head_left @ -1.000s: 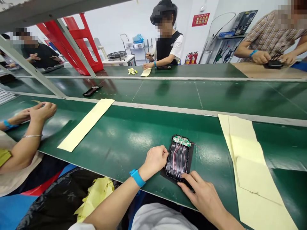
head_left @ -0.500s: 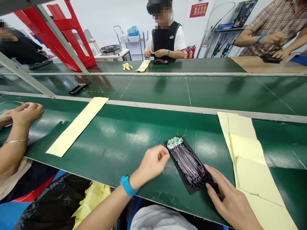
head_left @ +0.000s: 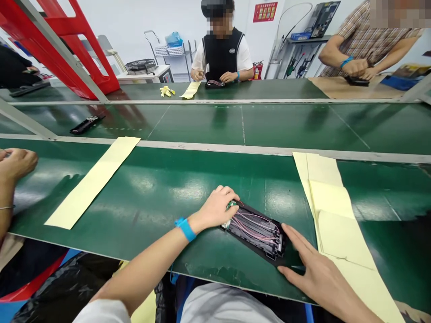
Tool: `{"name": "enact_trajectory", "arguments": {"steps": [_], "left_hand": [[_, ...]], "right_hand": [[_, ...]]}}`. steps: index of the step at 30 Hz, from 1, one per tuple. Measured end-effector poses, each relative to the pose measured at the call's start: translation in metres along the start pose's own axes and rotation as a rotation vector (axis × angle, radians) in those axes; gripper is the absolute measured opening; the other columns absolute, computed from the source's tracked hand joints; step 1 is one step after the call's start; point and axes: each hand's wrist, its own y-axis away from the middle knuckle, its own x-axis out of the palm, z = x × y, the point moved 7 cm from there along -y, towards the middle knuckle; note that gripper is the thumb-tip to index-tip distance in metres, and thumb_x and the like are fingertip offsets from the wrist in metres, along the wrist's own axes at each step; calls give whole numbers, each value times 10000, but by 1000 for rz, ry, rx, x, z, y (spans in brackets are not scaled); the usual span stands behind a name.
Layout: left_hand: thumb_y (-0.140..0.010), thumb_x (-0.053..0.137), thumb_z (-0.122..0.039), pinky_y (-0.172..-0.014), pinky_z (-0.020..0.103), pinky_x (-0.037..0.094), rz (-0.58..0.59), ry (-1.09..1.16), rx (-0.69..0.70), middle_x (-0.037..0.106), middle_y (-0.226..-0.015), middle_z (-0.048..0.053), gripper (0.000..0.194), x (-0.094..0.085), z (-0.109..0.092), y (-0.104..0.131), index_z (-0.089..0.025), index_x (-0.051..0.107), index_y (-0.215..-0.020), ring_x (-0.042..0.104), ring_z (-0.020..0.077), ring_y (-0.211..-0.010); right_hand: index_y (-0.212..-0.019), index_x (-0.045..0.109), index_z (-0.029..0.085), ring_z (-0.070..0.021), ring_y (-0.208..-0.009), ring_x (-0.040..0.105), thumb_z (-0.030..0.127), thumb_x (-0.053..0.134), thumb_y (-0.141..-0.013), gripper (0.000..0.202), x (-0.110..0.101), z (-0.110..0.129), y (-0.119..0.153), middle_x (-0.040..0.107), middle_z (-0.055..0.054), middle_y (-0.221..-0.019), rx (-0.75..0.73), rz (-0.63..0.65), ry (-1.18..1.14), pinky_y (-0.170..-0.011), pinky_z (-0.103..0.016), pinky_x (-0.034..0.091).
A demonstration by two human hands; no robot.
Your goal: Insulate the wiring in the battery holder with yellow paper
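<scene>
A black plastic casing [head_left: 257, 237] lies open side up on the green bench, slanting down toward the right. Thin pink and white wires run along its inside, leading from a small green circuit board [head_left: 232, 205] at its left end. My left hand [head_left: 217, 208] grips that left end, its fingers hiding most of the board. At the opposite end, my right hand [head_left: 308, 262] holds the casing between the fingers at the far corner and the thumb at the near corner. A dark flat sheet or part shows under the casing; I cannot tell which.
Overlapping pale yellow sheets [head_left: 336, 224] lie to the right, and a long yellow strip [head_left: 94, 181] to the left. Another person's hand [head_left: 20, 163] is at the left edge. A metal rail [head_left: 202, 147] runs behind; another black casing [head_left: 85, 124] lies beyond it.
My left hand has moved from beside the casing onto its board end. The casing has turned flatter, its board end swinging left and nearer. My right hand stays at the other end.
</scene>
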Motion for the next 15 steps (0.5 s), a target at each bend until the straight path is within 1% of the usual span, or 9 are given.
{"name": "enact_trajectory", "arguments": {"steps": [2,4,5,6,7,9,10,12,15], "left_hand": [[-882,429,-245,-865,389,390,-77,-29,-109,549,-1012,79,210,3,0,22,-165,577,-1007,456,221,-966],[-908,384,-274,-850,399,389,-121,-43,-184,541,-1015,77,236,4,0,37,-177,567,-1020,453,225,-965],[-913,393,-318,-859,405,385,-116,-37,-190,540,-1043,74,253,4,0,41,-189,557,-1057,453,230,-989],[-900,434,-387,-885,417,375,-83,-20,-168,535,-1098,73,301,5,-1,44,-204,534,-1118,445,241,-1039],[-858,499,-473,-926,432,355,-28,1,-122,517,-1176,73,424,6,-3,46,-219,489,-1197,421,258,-1111],[-706,627,-612,-1018,462,281,105,27,3,421,-1345,84,799,8,-9,48,-230,337,-1346,316,296,-1254],[-646,663,-638,-1047,469,247,155,26,56,371,-1395,92,934,8,-11,50,-223,271,-1385,269,307,-1292],[-627,689,-615,-1059,464,238,176,-6,96,345,-1415,107,985,7,-11,51,-209,237,-1402,267,307,-1296],[-673,690,-506,-1038,439,284,120,-32,92,401,-1357,119,868,5,-10,49,-192,293,-1378,344,285,-1232]], "right_hand": [[-1455,63,335,-211,-1109,566,305,456,-813,754,-4,-4,-4,247,-3,-1491,-52,111,-24,-784,-289,537],[-1452,48,366,-196,-1016,616,282,460,-798,778,-7,-7,-7,191,7,-1508,-65,200,-29,-764,-289,537],[-1451,37,379,-190,-966,635,286,470,-792,793,-8,-7,-8,170,8,-1513,-62,231,-29,-751,-293,538],[-1449,25,385,-189,-928,645,300,490,-784,816,-9,-7,-9,159,4,-1515,-55,253,-28,-743,-300,538],[-1448,11,388,-192,-903,650,323,518,-774,847,-9,-7,-10,153,0,-1516,-48,267,-26,-737,-308,538],[-1445,-11,396,-200,-865,655,373,569,-750,905,-8,-7,-12,153,-1,-1516,-20,271,-15,-713,-325,539],[-1444,-19,398,-201,-854,656,388,577,-746,918,-8,-7,-12,160,0,-1515,-8,262,-13,-707,-330,539],[-1442,-24,399,-201,-880,651,387,559,-762,896,-8,-7,-14,188,9,-1508,-1,228,-15,-715,-330,537],[-1445,-15,386,-210,-1010,609,358,540,-773,873,-9,-5,-17,229,16,-1495,-38,184,-27,-754,-309,527]]}}
